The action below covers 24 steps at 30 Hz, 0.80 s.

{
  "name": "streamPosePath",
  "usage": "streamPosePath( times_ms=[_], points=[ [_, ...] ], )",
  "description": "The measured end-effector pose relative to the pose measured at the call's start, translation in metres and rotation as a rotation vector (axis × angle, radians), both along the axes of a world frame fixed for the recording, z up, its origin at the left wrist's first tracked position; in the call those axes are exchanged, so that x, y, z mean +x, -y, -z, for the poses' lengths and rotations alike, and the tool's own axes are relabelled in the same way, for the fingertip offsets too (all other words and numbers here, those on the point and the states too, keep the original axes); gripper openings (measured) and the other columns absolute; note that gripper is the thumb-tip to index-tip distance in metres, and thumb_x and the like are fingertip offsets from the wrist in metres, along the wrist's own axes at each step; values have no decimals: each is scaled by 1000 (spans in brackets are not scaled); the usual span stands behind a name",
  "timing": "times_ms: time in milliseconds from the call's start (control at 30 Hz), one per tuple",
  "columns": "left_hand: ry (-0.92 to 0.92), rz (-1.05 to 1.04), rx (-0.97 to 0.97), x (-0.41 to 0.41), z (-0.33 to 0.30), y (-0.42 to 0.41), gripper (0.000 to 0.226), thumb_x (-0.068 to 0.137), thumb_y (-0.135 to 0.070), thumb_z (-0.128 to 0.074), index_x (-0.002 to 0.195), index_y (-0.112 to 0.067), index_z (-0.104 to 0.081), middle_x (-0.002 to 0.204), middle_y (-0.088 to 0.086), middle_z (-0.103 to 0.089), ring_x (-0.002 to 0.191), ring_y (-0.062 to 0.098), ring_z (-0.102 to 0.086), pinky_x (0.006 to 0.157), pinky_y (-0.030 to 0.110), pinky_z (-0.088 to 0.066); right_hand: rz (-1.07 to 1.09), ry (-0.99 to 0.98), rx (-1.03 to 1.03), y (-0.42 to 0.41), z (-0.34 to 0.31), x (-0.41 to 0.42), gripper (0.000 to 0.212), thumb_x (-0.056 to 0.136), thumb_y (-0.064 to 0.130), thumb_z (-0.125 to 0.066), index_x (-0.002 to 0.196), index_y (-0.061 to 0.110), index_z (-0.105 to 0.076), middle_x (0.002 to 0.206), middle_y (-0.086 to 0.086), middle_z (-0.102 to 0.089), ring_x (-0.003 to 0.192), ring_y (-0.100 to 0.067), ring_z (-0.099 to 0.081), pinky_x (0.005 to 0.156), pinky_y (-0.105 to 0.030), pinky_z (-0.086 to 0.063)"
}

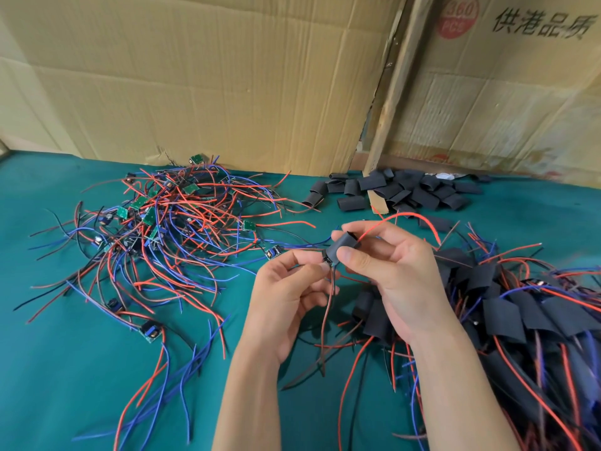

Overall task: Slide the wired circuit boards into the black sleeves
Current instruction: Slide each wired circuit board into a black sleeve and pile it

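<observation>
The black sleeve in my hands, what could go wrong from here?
The black sleeve is only pinched by the right hand, so it might slip as the left hand pushes. The red wire arching out its top could snag. Dangling leads might catch the finished pile.

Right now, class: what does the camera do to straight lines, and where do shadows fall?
Head view: wide-angle lens bows the cardboard edges and stretches the forearms; light is soft and even, without glare; faint shadows under the hands on the green table; sleeve stays fairly sharp.

Teal table cover (pixel 65 369); red, blue, black wires (pixel 182 252); green boards (pixel 122 212); black sleeves (pixel 406 190); tan cardboard (pixel 195 76), possibly red stamp (pixel 457 17)
</observation>
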<state>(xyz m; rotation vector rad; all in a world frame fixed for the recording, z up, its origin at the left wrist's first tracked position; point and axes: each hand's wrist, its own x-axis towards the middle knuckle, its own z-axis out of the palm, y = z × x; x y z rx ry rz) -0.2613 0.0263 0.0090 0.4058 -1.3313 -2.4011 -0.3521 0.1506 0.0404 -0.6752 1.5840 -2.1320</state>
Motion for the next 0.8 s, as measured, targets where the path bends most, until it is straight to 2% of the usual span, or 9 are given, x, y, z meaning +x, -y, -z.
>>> streamPosePath(
  times_ms=[133, 300, 467, 500, 667, 733, 800],
  points=[
    [-21, 10, -14, 1, 0, 0, 14, 76, -7, -70, 88, -8, -62, 76, 14, -69, 53, 17, -63, 48, 21, -49, -5, -2, 34, -1, 0, 0, 28, 79, 1, -81, 104, 13, -75, 104, -11, -79, 90, -19, -74, 75, -22, -56],
    [-38, 29, 17, 1, -3, -1, 35, 75, 0, -69, 107, -3, -54, 77, 19, -68, 49, 19, -59, 45, 23, -46, -36, 40, 46, 0, 2, 0, 30, 74, 13, -80, 104, 16, -77, 103, -18, -78, 89, -28, -73, 78, -35, -59],
    [-23, 24, 18, 2, -4, 0, 37, 74, 0, -69, 107, -5, -54, 79, 24, -65, 46, 19, -57, 44, 23, -46, -89, 6, 82, -1, 5, -1, 36, 73, 16, -84, 108, 20, -78, 103, -17, -78, 82, -32, -71, 85, -45, -58],
    [-26, 19, 16, 2, -4, -1, 36, 74, 0, -68, 107, -5, -54, 78, 23, -65, 47, 19, -57, 44, 23, -46, -97, -1, 94, -1, 5, -2, 37, 73, 17, -84, 110, 21, -78, 103, -17, -78, 83, -31, -72, 85, -45, -59],
    [-30, -22, -35, 0, 1, -4, 24, 77, -5, -66, 99, -10, -60, 71, 13, -68, 58, 21, -64, 52, 22, -49, -103, -15, 119, 0, 7, -2, 45, 74, 14, -86, 118, 19, -76, 99, -11, -80, 81, -19, -73, 76, -22, -57],
    [-19, -21, -32, -1, 1, -4, 14, 79, -9, -62, 91, -15, -65, 75, 12, -70, 64, 21, -69, 55, 22, -51, -65, -33, 133, 1, 8, -1, 40, 78, 8, -84, 116, 19, -77, 91, -7, -79, 74, -16, -70, 74, -20, -55],
    [-20, -19, -16, -1, 0, -3, 16, 83, -7, -56, 85, -17, -69, 77, 12, -70, 69, 23, -72, 55, 22, -52, -31, -46, 144, 2, 9, -1, 33, 83, 4, -80, 112, 19, -79, 88, -3, -78, 75, -12, -70, 74, -21, -56]
  ],
)
